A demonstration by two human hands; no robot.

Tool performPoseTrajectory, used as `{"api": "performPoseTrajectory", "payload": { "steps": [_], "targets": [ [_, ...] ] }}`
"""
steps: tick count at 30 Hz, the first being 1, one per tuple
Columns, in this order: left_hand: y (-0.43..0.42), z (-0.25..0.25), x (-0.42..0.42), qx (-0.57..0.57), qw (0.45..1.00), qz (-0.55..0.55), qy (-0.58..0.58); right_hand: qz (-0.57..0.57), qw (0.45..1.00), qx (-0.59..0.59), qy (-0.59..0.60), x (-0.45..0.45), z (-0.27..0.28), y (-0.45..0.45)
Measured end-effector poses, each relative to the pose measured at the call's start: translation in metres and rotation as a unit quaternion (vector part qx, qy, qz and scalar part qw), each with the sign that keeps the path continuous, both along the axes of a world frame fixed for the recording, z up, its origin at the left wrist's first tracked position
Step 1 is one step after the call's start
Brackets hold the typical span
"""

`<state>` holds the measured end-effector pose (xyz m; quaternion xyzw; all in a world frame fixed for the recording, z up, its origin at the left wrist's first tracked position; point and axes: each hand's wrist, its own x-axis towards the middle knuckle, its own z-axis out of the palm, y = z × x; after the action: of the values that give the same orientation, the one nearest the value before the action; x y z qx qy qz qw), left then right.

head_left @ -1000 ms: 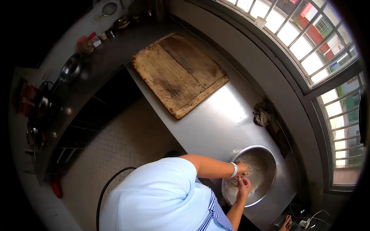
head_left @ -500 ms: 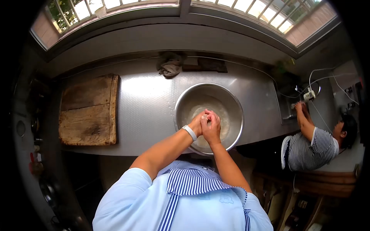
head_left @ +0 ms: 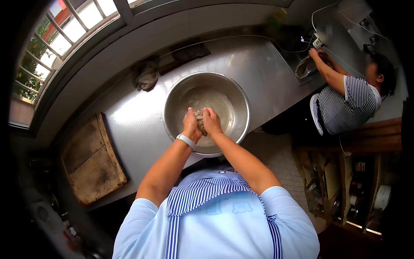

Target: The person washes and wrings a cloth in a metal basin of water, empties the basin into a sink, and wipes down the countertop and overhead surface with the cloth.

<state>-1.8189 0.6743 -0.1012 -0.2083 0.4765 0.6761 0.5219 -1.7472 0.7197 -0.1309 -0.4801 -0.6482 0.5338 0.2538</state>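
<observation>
A large steel basin (head_left: pixel 174 96) stands on the metal counter in front of me, with cloudy liquid (head_left: pixel 223 103) in its bottom. Over the basin, my left hand (head_left: pixel 191 125) and my right hand (head_left: pixel 212 122) cup a soft, greyish-beige lump (head_left: pixel 200 117) between them. Both thumbs point away from me, and the fingers curl under the lump, partly hidden. What the lump is made of cannot be made out. A pale band (head_left: pixel 186 140) circles my left wrist.
A wooden board (head_left: pixel 92 162) lies on the counter (head_left: pixel 133 146) at left. Behind the basin are a crumpled cloth (head_left: pixel 147 77) and a dark flat block (head_left: pixel 191 52). At right, a co-worker (head_left: pixel 349 101) handles a bag-like thing (head_left: pixel 304 67) near cables and a plug (head_left: pixel 318 43).
My view has turned, swinging the counter diagonally. My hands, clasped together before, have parted somewhat, exposing the lump between them. A bag-like thing now shows by the co-worker's hands.
</observation>
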Motion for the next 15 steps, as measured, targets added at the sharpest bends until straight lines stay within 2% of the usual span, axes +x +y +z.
{"api": "performPoseTrajectory", "payload": {
  "steps": [2,5,6,7,8,11,12,15],
  "targets": [
    [-0.001,-0.027,-0.012,0.063,0.994,0.029,-0.089,0.056,0.992,0.077,0.089,0.005,0.021,-0.007],
    [-0.016,-0.060,-0.031,0.220,0.965,-0.120,-0.072,0.133,0.953,0.228,0.149,0.009,0.046,-0.021],
    [-0.024,-0.053,-0.027,0.322,0.932,-0.166,0.026,0.153,0.937,0.278,0.149,0.009,0.051,-0.021],
    [-0.028,-0.029,-0.019,0.290,0.934,-0.183,0.098,0.170,0.918,0.327,0.145,0.008,0.054,-0.020],
    [-0.025,-0.027,-0.012,0.275,0.946,-0.164,0.058,0.146,0.936,0.268,0.175,0.004,0.056,-0.020],
    [-0.014,-0.022,0.003,0.219,0.968,-0.109,-0.059,0.116,0.985,0.056,0.116,-0.002,0.053,-0.013],
    [-0.010,-0.020,0.006,0.198,0.971,-0.089,-0.097,0.062,0.977,0.021,0.201,-0.006,0.055,-0.015],
    [-0.006,-0.013,0.005,0.194,0.976,-0.064,-0.075,-0.067,0.920,-0.179,0.341,-0.013,0.041,-0.011]
  ]
}}
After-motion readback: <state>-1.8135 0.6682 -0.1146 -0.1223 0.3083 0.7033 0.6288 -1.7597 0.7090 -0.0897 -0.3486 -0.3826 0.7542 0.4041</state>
